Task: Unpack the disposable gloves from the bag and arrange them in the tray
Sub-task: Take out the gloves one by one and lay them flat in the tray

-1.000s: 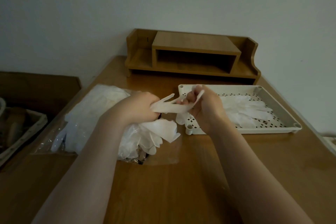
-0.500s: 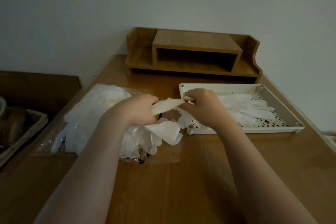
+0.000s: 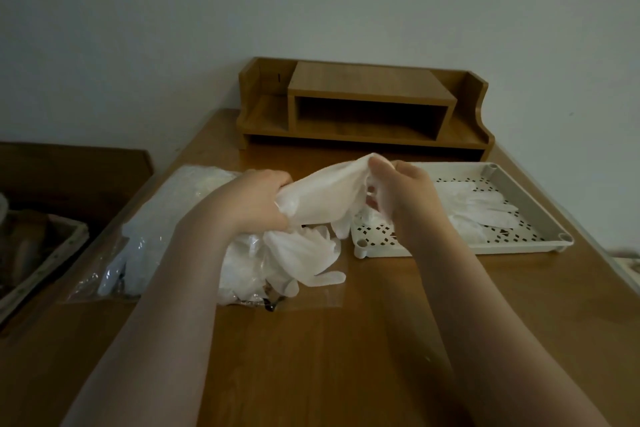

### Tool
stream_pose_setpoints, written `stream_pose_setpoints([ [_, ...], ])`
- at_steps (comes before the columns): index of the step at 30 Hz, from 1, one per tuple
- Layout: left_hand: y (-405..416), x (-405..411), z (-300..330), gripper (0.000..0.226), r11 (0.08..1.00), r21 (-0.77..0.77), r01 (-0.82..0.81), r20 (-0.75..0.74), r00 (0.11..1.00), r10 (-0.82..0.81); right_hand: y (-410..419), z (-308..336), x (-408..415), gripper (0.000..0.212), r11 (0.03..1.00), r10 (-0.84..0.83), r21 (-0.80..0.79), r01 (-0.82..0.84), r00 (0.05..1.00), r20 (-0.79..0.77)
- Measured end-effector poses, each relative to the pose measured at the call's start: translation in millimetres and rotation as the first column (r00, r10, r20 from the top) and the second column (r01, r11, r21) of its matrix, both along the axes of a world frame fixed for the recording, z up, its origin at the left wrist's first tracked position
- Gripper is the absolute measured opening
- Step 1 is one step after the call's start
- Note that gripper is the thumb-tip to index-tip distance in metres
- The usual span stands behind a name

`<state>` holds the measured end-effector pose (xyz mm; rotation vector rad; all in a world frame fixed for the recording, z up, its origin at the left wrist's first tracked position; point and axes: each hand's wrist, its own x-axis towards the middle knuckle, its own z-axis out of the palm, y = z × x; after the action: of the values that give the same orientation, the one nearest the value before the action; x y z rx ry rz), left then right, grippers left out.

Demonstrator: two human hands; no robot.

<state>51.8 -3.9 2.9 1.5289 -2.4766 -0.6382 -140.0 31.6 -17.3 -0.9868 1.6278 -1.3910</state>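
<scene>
Scanning from the left edge, I pick up a woven basket (image 3: pixel 41 253) off the desk, then the clear plastic bag (image 3: pixel 145 243) lying flat on the wooden desk (image 3: pixel 346 357), most of the white gloves bunched inside it and a loose heap of gloves (image 3: pixel 294 260) spilling out of its mouth toward the middle. My left hand (image 3: pixel 249 201) sits right above that heap, fingers curled tight around one end of a single glove (image 3: pixel 325 194). That glove stretches up and to the right, its long axis running from the left fist to my right hand (image 3: pixel 401 191), which pinches the other end, thumb and fingertips closed on it. The right hand hangs over the near-left corner of the cream perforated tray (image 3: pixel 540 246), where a few gloves (image 3: pixel 478 208) already lie flat. Behind everything stands a wooden desk organiser (image 3: pixel 367 104) against the wall.

The tray lies to the right of the glove, so I judge the right hand, being nearer, should lead it across while the left lets go. Most of the bag's contents are yet to be moved, by my reckoning.
</scene>
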Motion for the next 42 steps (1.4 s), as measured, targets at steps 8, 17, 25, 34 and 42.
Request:
stream_pose_setpoints([
  [8,-5.0,8.1,1.8,0.037,0.992,-0.079,-0.098,-0.092,0.992,0.090,6.8,5.7,-17.3,0.015,0.991,-0.018,-0.131,0.027,0.997,0.070],
  [17,4.6,14.5,11.0,0.046,0.961,0.215,0.172,-0.315,0.944,-0.098,0.3,-14.2,8.8,0.011,0.976,0.208,0.076,-0.204,0.976,-0.059],
  [25,3.6,9.0,6.2,0.014,0.993,0.093,0.069,-0.201,0.978,-0.049,4.9,-4.0,17.9,0.017,0.853,0.327,-0.073,-0.518,0.637,-0.698],
  [34,6.0,7.7,12.8,0.012,1.000,0.027,0.016,-0.181,0.983,-0.010,1.8,-18.6,33.7,0.027,0.848,0.410,0.185,-0.497,0.393,-0.823],
  [42,7.5,-17.1,-2.9,0.077,0.975,0.217,-0.049,0.158,0.987,0.014,11.5,10.1,1.9,0.027,0.940,0.309,-0.137,-0.313,0.950,-0.052],
])
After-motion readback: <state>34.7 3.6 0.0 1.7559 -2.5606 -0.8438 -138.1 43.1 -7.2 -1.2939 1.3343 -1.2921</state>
